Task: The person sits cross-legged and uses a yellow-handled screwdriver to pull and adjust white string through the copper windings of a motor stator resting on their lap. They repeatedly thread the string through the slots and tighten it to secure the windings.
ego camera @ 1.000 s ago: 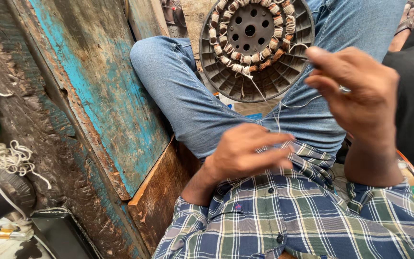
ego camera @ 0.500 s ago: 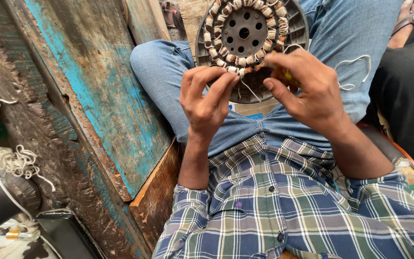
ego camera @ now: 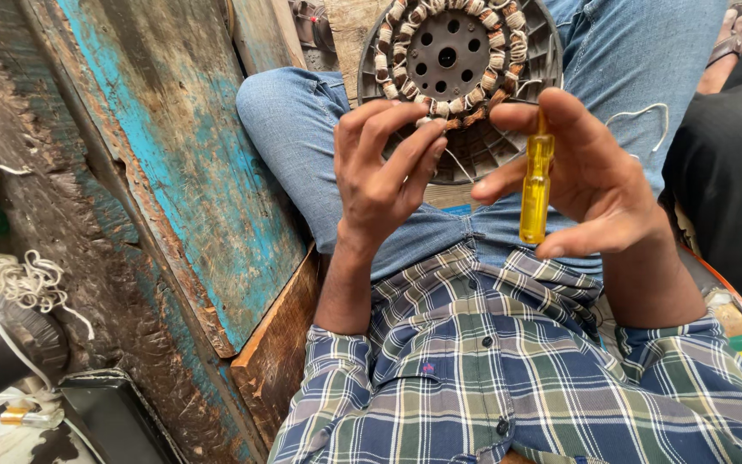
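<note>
Left fingers pinched together at stator's lower edge, on thin wire. Left hand at frame centre. Right fingers curled round yellow screwdriver, handle down, tip at coils. Right hand right of centre. Stator with copper coils at top centre, resting on jeans. Plaid shirt across bottom. Blue-painted board on left. White string at far left.
</note>
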`<state>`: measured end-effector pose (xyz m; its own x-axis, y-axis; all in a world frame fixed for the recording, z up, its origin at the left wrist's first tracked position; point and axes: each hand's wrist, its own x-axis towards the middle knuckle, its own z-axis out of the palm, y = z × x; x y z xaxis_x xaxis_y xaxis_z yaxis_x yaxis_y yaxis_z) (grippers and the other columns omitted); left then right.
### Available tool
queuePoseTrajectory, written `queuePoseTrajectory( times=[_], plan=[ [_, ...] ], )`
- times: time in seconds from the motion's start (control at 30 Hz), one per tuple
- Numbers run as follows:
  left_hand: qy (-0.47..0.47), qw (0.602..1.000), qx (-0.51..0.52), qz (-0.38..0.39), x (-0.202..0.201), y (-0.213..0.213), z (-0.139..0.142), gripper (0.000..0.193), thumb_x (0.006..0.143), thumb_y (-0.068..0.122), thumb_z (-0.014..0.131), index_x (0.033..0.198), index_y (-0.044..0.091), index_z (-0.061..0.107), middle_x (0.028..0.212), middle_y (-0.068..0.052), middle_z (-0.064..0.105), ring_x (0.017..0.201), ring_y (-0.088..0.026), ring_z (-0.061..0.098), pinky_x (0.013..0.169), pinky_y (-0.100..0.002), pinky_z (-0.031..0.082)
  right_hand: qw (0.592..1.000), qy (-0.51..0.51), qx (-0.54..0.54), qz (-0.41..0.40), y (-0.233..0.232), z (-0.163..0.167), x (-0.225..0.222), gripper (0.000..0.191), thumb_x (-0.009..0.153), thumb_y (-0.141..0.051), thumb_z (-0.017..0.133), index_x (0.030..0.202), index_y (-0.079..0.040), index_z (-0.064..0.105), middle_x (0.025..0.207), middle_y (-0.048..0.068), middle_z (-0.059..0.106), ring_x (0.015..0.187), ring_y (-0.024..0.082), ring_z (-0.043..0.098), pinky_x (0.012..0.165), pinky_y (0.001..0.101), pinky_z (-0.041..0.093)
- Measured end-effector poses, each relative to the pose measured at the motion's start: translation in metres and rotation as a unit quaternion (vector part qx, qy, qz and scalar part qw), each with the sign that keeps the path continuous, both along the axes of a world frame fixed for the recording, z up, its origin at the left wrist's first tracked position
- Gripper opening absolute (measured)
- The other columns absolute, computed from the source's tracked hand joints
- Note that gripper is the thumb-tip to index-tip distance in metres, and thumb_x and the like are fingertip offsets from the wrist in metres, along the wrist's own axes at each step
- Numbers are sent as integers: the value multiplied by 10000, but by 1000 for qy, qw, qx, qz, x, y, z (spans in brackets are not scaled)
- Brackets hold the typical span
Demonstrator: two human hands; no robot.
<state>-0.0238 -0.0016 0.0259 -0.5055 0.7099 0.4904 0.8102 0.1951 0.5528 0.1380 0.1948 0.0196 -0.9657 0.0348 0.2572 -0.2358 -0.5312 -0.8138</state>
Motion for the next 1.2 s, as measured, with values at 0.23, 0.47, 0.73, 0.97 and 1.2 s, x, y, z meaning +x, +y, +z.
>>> queuePoseTrajectory(
  times=[0.23,0.47,0.73,0.97,1.2],
  plan=[
    [-30,998,-51,-34,-10,8,16,185,921,129,819,1088,117,742,1139,20,654,1136,-227,580,1027,-420,428,998,34,50,24,-7,-19,0,1148,799,7,857,1678,-142,133,1695,210,268,1302,361,661,900,337,658],
    [31,998,-30,56,14,12,-3,116,967,124,772,1063,78,726,1114,0,645,1104,-221,589,1148,-482,407,994,-36,102,-27,-21,-18,6,1225,692,-99,895,1704,-134,204,1622,150,406,1203,275,664,1020,399,585],
    [26,993,12,114,31,12,-34,115,1008,160,720,1034,65,661,1179,-39,592,1178,-228,524,1152,-466,402,993,-49,87,-61,-23,-15,-2,1244,711,-94,901,1700,-144,148,1694,155,336,1226,241,651,1020,375,590],
    [-27,992,52,112,34,7,-36,113,995,163,730,1053,99,659,1188,-30,607,1192,-224,526,1118,-417,423,996,20,59,-61,-17,-14,-4,1158,838,-67,886,1696,-153,113,1711,143,302,1216,230,675,1013,361,627],
    [-21,995,20,96,24,12,-14,214,937,183,831,1099,97,722,1187,-33,620,1184,-242,546,1045,-399,434,911,-58,315,-261,-24,-20,2,425,1007,-153,644,1411,-35,589,1091,154,729,804,181,754,717,263,626]
  ],
)
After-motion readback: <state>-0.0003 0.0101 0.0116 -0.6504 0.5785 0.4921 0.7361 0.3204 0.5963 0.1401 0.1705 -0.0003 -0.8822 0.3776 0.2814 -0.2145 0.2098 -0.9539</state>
